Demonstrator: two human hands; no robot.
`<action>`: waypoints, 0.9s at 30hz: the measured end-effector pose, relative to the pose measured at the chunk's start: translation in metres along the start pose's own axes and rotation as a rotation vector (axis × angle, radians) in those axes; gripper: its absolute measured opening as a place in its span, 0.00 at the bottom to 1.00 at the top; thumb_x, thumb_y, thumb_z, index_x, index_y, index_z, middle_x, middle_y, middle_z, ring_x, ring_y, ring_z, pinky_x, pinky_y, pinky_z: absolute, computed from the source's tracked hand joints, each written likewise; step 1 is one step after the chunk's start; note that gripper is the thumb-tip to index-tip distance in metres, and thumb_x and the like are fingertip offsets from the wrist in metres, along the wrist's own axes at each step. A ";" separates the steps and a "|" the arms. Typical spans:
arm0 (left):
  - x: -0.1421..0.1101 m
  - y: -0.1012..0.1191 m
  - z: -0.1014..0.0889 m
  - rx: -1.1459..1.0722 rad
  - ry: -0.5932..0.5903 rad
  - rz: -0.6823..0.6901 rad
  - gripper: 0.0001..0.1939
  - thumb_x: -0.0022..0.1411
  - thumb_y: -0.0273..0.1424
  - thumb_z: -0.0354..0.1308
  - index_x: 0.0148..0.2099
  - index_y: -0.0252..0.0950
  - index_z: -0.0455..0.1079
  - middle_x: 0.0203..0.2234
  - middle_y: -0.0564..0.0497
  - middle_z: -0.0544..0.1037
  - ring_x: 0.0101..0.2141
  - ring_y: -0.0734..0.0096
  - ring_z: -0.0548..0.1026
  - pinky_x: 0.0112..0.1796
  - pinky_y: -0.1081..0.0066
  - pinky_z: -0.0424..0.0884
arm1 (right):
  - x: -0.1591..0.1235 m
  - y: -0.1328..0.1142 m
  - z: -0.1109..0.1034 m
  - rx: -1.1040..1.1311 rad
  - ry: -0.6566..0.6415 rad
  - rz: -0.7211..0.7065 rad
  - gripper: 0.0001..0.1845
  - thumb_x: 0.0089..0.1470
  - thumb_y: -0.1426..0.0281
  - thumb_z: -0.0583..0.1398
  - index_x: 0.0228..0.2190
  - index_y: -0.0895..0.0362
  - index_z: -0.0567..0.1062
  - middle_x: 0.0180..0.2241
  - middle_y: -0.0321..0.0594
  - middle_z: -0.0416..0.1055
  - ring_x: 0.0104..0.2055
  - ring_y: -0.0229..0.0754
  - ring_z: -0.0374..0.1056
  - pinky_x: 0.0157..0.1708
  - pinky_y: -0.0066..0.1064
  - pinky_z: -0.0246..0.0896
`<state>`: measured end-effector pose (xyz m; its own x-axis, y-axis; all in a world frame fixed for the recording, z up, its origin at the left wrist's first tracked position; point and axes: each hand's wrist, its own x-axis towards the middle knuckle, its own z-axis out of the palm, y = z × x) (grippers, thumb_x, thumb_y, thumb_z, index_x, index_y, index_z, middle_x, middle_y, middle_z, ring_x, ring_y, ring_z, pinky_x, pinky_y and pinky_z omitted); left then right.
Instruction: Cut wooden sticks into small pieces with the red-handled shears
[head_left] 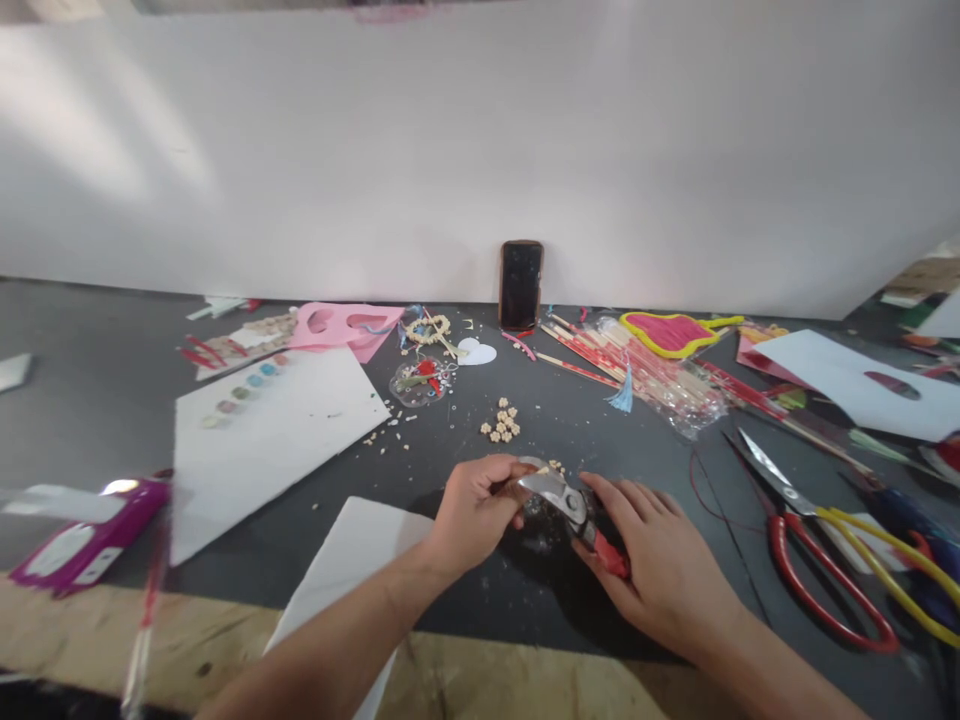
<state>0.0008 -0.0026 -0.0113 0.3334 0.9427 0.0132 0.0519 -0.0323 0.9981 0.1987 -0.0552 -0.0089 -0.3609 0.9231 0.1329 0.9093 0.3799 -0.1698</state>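
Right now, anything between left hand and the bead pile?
Nothing visible: only dark table shows between left hand and bead pile. Cutter, in right hand, has its blades by the left fingertips, right of that line.

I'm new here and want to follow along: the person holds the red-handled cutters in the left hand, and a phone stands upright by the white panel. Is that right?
Not quite: the head view shows the red-handled cutters in the right hand; the left hand is at their blades. The phone does stand upright by the white panel.
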 end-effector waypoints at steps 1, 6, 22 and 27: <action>0.000 0.001 0.001 -0.001 -0.003 0.000 0.09 0.51 0.21 0.50 0.28 0.31 0.72 0.20 0.54 0.70 0.16 0.82 0.65 0.19 0.81 0.62 | -0.001 0.000 -0.001 0.006 -0.007 0.000 0.25 0.52 0.63 0.53 0.51 0.58 0.59 0.44 0.47 0.67 0.44 0.48 0.62 0.41 0.40 0.55; -0.002 0.002 0.003 0.008 0.013 -0.009 0.08 0.54 0.25 0.52 0.29 0.31 0.72 0.24 0.52 0.73 0.15 0.84 0.64 0.18 0.81 0.61 | -0.004 0.000 -0.002 0.015 -0.032 0.020 0.22 0.50 0.64 0.54 0.48 0.58 0.61 0.43 0.47 0.67 0.41 0.48 0.63 0.41 0.40 0.55; 0.000 0.004 0.002 0.068 0.120 0.000 0.08 0.51 0.22 0.52 0.29 0.33 0.73 0.17 0.55 0.71 0.19 0.77 0.68 0.23 0.79 0.65 | 0.001 0.001 0.000 -0.013 0.051 0.030 0.27 0.53 0.61 0.53 0.53 0.57 0.59 0.45 0.49 0.67 0.44 0.49 0.61 0.40 0.41 0.54; 0.000 0.003 0.000 0.121 0.077 0.002 0.08 0.52 0.24 0.52 0.29 0.33 0.73 0.18 0.56 0.70 0.16 0.80 0.65 0.20 0.80 0.62 | 0.001 0.000 -0.001 -0.006 0.041 0.028 0.29 0.52 0.62 0.54 0.54 0.58 0.58 0.46 0.49 0.66 0.45 0.50 0.60 0.41 0.41 0.54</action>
<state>0.0011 -0.0027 -0.0080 0.2603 0.9652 0.0239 0.1664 -0.0692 0.9836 0.1990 -0.0544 -0.0084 -0.3271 0.9299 0.1680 0.9201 0.3539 -0.1677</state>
